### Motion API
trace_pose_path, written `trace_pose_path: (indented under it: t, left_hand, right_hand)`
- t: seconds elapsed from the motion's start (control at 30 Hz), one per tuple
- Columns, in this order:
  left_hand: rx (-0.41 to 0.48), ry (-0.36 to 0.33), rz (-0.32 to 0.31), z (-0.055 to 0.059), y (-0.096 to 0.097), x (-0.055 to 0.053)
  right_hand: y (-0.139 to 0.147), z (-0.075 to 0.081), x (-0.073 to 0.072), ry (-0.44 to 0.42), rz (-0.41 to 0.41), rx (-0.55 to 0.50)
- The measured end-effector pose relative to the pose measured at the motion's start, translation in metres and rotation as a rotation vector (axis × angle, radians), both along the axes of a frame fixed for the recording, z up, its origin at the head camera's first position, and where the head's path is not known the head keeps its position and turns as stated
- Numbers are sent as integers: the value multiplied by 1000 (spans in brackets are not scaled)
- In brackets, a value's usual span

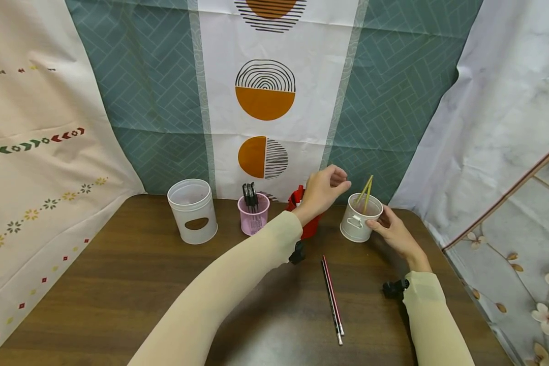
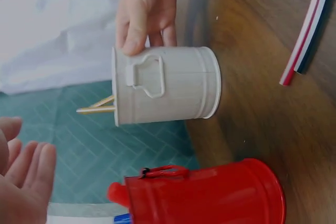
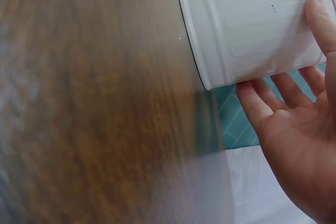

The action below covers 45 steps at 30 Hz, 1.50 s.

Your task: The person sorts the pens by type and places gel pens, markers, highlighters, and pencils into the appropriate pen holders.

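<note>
On the right of the table stands a small white metal bucket [image 1: 356,223] with a wire side handle. Two thin yellow sticks [image 1: 367,195] lean up out of its mouth. My right hand [image 1: 395,236] grips the bucket's right side, thumb [image 3: 321,22] on the front and fingers behind. Above and left of the bucket, my left hand [image 1: 324,190] hovers with loosely bent fingers and holds nothing. Beneath its wrist is a red bucket [image 2: 210,198], partly hidden by the arm in the head view, with a red and a blue item poking out.
Two pencils [image 1: 332,300], one red and one dark, lie side by side on the brown table [image 1: 119,290]. Further left are a pink cup [image 1: 252,223] with several black-topped items and a white container [image 1: 196,218] with an oval opening. Patterned cloth [image 1: 164,91] hangs behind.
</note>
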<state>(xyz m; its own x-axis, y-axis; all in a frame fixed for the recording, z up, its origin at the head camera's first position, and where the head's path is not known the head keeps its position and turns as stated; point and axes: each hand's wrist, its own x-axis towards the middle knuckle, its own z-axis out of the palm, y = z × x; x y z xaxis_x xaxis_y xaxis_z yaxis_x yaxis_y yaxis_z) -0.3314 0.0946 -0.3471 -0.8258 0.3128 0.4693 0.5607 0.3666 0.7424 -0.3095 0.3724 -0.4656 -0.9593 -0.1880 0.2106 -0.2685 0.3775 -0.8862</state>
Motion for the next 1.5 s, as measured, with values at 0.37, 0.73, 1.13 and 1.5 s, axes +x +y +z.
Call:
trace_pose_path:
  t: [0.37,0.73,1.13,1.5]
  left_hand:
    - [-195,-52,-144,-8,-29,53]
    - [-398,-170,-202,-37,-48,93]
    - [-724,-144,-140,-70,-46,114]
    - [-872,-84,-67,-90,-32,121]
  right_hand:
    - [0,0,0,7,1,6]
    - [0,0,0,17,-1,6]
    - [1,-1,-1,7,0,-5]
    - [0,-2,-2,8,-2,-16]
